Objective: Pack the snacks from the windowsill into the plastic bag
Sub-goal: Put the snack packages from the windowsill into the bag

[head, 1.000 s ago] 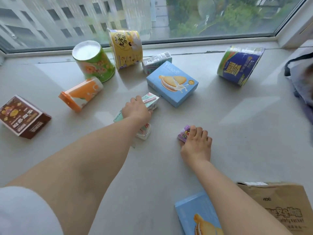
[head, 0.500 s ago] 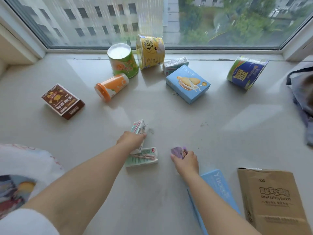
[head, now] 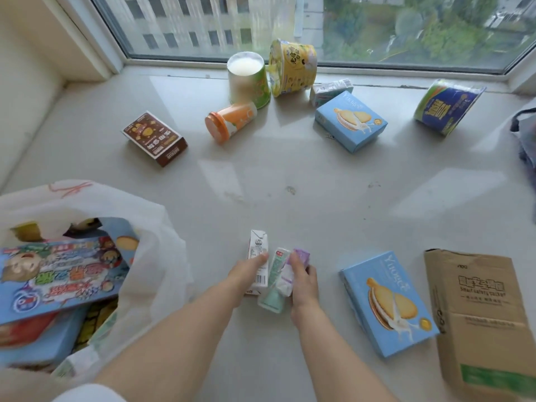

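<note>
My left hand grips a white drink carton, and a green carton is wedged between both hands. My right hand holds a small purple carton pressed against the green one. All are at the near middle of the windowsill. The white plastic bag lies open at the near left with several snack packs inside. Further back lie a brown box, an orange bottle, a green cup, a yellow tub, a small carton, a blue biscuit box and a blue tub.
A second blue biscuit box and a brown paper bag lie at the near right. A dark cloth bag sits at the right edge. The window glass runs along the back and a wall closes the left side.
Both hands pulled the small cartons toward me and brought them together. The view swung left, and the open plastic bag came into sight.
</note>
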`<state>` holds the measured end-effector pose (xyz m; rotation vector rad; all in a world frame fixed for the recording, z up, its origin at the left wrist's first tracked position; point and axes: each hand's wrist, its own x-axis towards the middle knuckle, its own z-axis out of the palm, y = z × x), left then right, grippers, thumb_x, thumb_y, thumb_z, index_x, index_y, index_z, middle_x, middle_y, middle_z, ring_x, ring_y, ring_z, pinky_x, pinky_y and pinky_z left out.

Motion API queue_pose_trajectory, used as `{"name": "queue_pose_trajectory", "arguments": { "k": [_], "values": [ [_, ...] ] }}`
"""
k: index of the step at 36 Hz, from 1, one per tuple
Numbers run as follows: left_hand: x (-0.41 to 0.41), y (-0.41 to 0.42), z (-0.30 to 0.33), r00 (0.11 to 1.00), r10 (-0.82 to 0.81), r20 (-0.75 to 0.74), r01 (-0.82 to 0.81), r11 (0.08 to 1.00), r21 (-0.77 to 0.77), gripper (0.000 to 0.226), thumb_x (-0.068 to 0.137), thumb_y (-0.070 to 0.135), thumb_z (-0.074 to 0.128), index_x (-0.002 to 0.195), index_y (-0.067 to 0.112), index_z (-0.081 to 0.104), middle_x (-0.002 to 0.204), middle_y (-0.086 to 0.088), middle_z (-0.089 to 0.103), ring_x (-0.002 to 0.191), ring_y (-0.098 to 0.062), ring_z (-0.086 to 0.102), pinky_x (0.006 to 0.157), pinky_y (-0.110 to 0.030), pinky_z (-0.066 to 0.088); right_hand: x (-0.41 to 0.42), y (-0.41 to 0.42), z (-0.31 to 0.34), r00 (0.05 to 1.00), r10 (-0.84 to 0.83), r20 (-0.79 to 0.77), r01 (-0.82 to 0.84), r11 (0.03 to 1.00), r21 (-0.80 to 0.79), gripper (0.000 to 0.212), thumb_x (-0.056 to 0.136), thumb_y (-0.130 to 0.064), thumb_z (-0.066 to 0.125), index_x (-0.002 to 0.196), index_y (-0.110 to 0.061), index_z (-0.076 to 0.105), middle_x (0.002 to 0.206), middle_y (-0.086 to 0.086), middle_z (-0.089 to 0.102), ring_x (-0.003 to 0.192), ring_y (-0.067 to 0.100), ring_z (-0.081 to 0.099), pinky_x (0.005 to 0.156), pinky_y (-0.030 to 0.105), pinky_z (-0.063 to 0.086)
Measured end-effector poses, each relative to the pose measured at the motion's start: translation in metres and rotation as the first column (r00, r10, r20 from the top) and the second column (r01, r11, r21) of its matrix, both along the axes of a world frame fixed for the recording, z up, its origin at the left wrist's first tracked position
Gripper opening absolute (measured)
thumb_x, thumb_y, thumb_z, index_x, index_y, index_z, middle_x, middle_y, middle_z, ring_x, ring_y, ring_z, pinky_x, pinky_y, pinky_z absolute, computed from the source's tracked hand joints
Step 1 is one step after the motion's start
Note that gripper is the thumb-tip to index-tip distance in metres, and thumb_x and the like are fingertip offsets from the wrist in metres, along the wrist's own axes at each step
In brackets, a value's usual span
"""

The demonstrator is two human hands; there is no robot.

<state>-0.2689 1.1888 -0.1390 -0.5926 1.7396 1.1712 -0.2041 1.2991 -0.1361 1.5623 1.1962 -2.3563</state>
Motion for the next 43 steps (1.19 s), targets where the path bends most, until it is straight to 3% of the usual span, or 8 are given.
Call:
{"name": "queue_pose_trajectory", "arguments": {
  "k": [5,9,18,24,31,37,40,43],
  "values": [
    [0.043,-0.006,0.006,0.987,0.143,0.071,-0.152,0.980,0.131,0.021,0.093,0.033,0.058,0.099,0.016,0.067,0.080,-0.003,0.071,0.064,-0.017,0.066,0.056,-0.023,0.050,0.012,0.002,0.004,0.975,0.220,0.019,-0.220,0.975,0.010,0.052,0.069,-0.048,0.076,0.099,-0.012,0.054,0.098,0.013,0.066,0.091,0.033,0.068,0.088,0.055,0.052],
    [0.066,-0.008,0.015,0.977,0.200,0.076,-0.212,0.950,0.228,0.023,0.095,0.031,0.055,0.104,0.015,0.067,0.085,-0.004,0.072,0.064,-0.016,0.068,0.054,-0.023,0.052,0.035,0.009,-0.025,0.956,0.290,-0.034,-0.292,0.953,-0.074,0.099,0.051,-0.061,0.083,0.124,-0.003,0.052,0.114,0.025,0.065,0.100,0.041,0.066,0.091,0.062,0.048],
    [0.076,-0.014,0.062,0.955,0.288,-0.070,-0.244,0.899,0.363,0.042,0.089,0.035,0.062,0.118,0.004,0.061,0.111,-0.017,0.069,0.092,-0.031,0.068,0.069,-0.034,0.056,0.048,0.005,0.063,0.917,0.287,-0.278,-0.297,0.955,0.007,0.089,0.064,-0.049,0.079,0.129,0.002,0.046,0.122,0.029,0.059,0.106,0.043,0.062,0.085,0.052,0.054],
    [0.052,-0.045,0.117,0.908,0.351,-0.228,-0.228,0.871,0.434,0.081,0.053,0.056,0.074,0.118,0.011,0.058,0.105,-0.009,0.072,0.095,-0.029,0.069,0.086,-0.047,0.055,0.038,-0.013,0.138,0.734,0.444,-0.513,-0.468,0.879,0.091,0.100,0.053,-0.052,0.084,0.133,-0.004,0.048,0.122,0.021,0.062,0.107,0.033,0.064,0.081,0.038,0.055],
    [0.044,-0.129,0.166,0.825,0.447,-0.347,-0.268,0.849,0.455,0.056,0.076,0.045,0.072,0.121,0.014,0.058,0.109,-0.006,0.071,0.099,-0.027,0.068,0.091,-0.049,0.053,0.009,-0.092,0.181,0.607,0.547,-0.576,-0.559,0.809,0.180,0.110,0.052,-0.050,0.084,0.138,-0.001,0.036,0.130,0.028,0.054,0.111,0.039,0.059,0.082,0.041,0.055],
    [0.040,-0.225,0.177,0.732,0.531,-0.426,-0.366,0.835,0.412,0.039,0.081,0.037,0.071,0.113,0.017,0.060,0.106,-0.010,0.071,0.097,-0.031,0.068,0.090,-0.052,0.052,-0.011,-0.190,0.184,0.576,0.607,-0.548,-0.596,0.770,0.227,0.100,0.057,-0.040,0.086,0.135,-0.003,0.034,0.129,0.031,0.051,0.115,0.047,0.055,0.095,0.060,0.046],
    [0.028,-0.264,0.180,0.685,0.463,-0.562,-0.357,0.886,0.295,0.062,0.059,0.060,0.074,0.107,0.025,0.058,0.103,-0.004,0.071,0.094,-0.026,0.069,0.088,-0.050,0.054,-0.024,-0.230,0.184,0.580,0.646,-0.495,-0.561,0.758,0.332,0.091,0.054,-0.031,0.082,0.133,-0.020,0.037,0.122,0.016,0.060,0.107,0.032,0.064,0.093,0.051,0.051],
    [0.020,-0.288,0.175,0.637,0.326,-0.699,-0.305,0.939,0.160,0.048,0.080,0.040,0.071,0.116,0.018,0.048,0.108,-0.001,0.064,0.098,-0.022,0.063,0.086,-0.039,0.052,-0.034,-0.260,0.176,0.584,0.688,-0.431,-0.496,0.722,0.482,0.112,0.062,-0.017,0.084,0.147,-0.041,0.015,0.137,0.008,0.050,0.116,0.019,0.059,0.099,0.042,0.049]
  ]
}}
